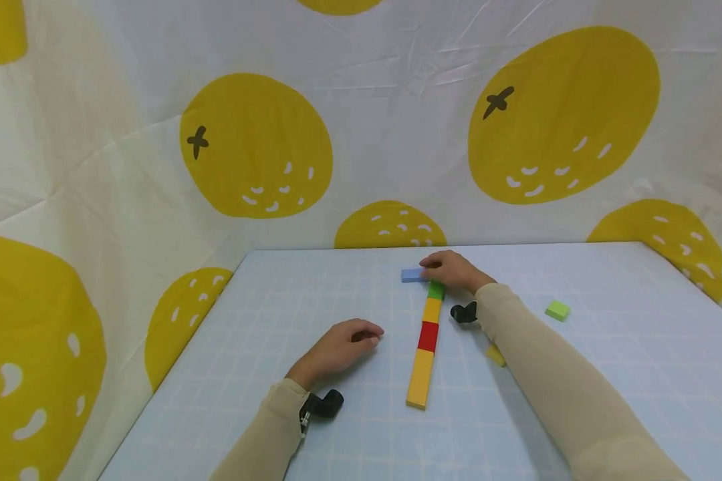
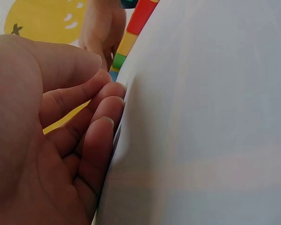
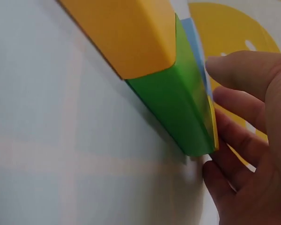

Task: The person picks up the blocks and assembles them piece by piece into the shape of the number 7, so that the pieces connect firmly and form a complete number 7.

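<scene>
One blue block [image 1: 413, 275]: lies crosswise at the far end of a line of blocks, its left part showing and its right part hidden under the right hand [image 1: 454, 272].
Right hand's grip: thumb and fingers parted at the tips, loosely bent, along the far side of the blue block; whether they touch it, I cannot tell.
Yellow edge [image 3: 212, 123]: a narrow strip between the green block [image 3: 173, 112] and the right fingers in the right wrist view.
Line of blocks: from the green block toward the person come a short orange block [image 1: 432, 310], a red block [image 1: 428, 336] and a long orange block [image 1: 420, 379], end to end, slightly slanted.
Left hand [image 1: 339, 344]: fingers loosely bent, thumb near the forefinger, left of the line and apart from it.
Loose blocks: a yellow one [image 1: 495, 355] partly behind the right sleeve [image 1: 559, 374]; a light green one [image 1: 557, 310] farther right.
Tabletop [image 1: 313, 287]: pale blue with a light grid.
Backdrop [image 1: 397, 153]: white cloth printed with big yellow fruit.
</scene>
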The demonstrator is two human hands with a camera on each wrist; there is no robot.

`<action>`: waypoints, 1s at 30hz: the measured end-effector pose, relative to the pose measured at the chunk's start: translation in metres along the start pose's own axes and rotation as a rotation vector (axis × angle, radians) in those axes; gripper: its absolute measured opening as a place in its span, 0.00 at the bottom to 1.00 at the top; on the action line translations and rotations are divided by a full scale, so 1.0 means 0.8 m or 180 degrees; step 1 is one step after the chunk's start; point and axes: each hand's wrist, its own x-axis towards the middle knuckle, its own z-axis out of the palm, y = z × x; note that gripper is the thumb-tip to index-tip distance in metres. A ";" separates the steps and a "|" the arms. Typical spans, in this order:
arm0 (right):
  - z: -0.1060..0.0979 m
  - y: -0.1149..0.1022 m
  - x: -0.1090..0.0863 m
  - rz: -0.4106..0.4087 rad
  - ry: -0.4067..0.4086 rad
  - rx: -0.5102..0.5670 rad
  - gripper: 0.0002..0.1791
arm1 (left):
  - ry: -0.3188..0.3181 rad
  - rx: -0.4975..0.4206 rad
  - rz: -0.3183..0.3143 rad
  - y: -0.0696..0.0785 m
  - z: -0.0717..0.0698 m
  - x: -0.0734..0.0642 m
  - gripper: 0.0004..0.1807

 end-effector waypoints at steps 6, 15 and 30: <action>0.002 -0.003 -0.001 -0.0032 0.0030 -0.0142 0.24 | 0.0004 -0.0006 -0.0019 0.002 -0.001 -0.002 0.11; 0.006 -0.005 -0.003 0.0028 0.0049 -0.0116 0.23 | -0.0002 -0.0001 -0.0008 0.002 0.000 -0.002 0.11; 0.002 0.002 -0.002 0.0032 0.0104 -0.0193 0.25 | 0.0006 -0.0027 -0.0041 0.004 0.002 -0.003 0.10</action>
